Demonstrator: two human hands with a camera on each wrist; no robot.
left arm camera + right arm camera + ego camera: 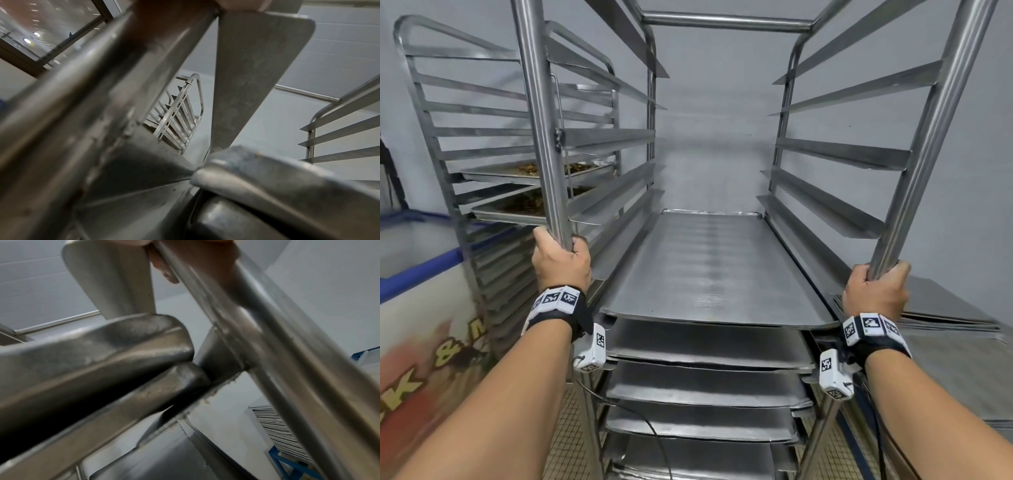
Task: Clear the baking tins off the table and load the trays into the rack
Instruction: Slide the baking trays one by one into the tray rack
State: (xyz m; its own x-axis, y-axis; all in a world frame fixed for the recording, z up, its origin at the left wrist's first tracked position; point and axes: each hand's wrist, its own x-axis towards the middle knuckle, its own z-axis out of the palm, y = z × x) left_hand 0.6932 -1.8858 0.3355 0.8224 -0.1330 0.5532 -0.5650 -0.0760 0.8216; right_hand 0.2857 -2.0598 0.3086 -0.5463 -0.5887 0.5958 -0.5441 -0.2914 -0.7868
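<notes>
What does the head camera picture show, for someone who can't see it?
Two hands grip the front posts of a tall metal rack: the left hand on the left post, the right hand on the right post. Empty metal trays fill its lower shelves. A second rack behind on the left holds two dirty trays.

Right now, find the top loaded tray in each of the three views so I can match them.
Head: the top tray lies centre frame in the rack, between the left hand and the right hand.
Left wrist: only its rounded near corner shows, lower right.
Right wrist: its rounded near corner shows, centre left.
Shared landmark: the rack's upright posts, one gripped by each hand.
</notes>
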